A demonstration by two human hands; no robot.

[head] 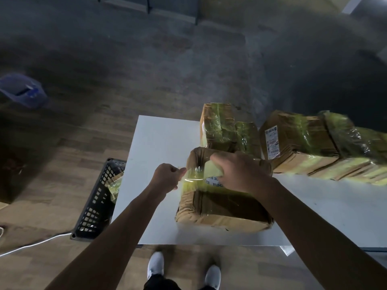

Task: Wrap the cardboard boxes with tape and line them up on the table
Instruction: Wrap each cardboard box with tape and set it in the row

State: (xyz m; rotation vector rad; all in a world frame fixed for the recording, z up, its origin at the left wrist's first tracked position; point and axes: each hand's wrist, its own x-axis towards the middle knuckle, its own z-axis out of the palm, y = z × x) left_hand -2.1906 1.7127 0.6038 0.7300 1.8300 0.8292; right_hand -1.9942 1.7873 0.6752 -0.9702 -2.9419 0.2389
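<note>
A brown cardboard box banded with yellowish clear tape lies on the white table in front of me. My left hand pinches a strip of tape stretched off the box's left top edge. My right hand rests curled on the box top, over what looks like the tape roll, which is mostly hidden. Behind it stands a smaller taped box. To the right lies a larger taped box with a white label.
A black perforated crate holding another taped item stands on the wooden floor left of the table. A white cable runs across the floor. A blue object lies far left. My white shoes are at the table's near edge.
</note>
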